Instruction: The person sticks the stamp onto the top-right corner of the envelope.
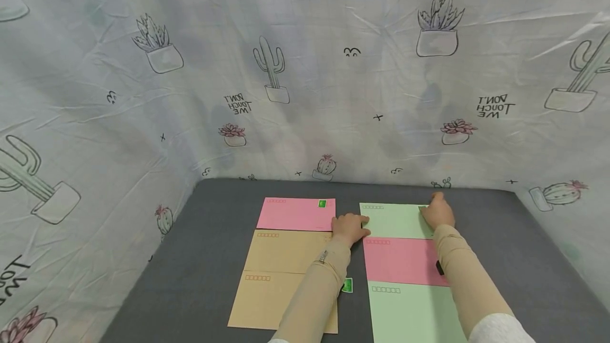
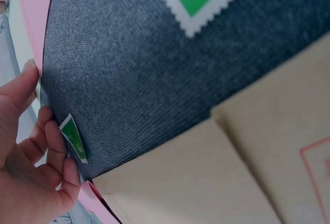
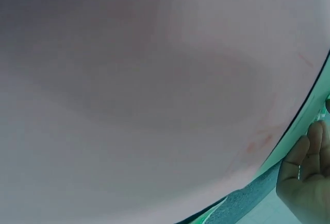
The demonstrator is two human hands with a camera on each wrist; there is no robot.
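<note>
My left hand [image 1: 350, 228] touches the left edge of the top light-green envelope [image 1: 395, 221] with its fingertips. In the left wrist view the thumb lies along a paper edge, and the other fingers bend loosely near a green stamp [image 2: 75, 139] on the dark cloth. At that envelope's upper right corner, my right hand [image 1: 437, 211] rests with its fingertips on the paper. A sliver of bright green [image 3: 324, 112] shows beside those fingers in the right wrist view, but the hand covers most of that corner.
Left column: a pink envelope [image 1: 295, 215] bearing a green stamp [image 1: 322, 204], above two tan envelopes [image 1: 286, 250]. Right column, below the top one: a pink envelope [image 1: 402, 261] and another green envelope [image 1: 414, 314]. A loose stamp [image 1: 348, 285] lies between the columns. Patterned curtain [image 1: 305, 94] surrounds the table.
</note>
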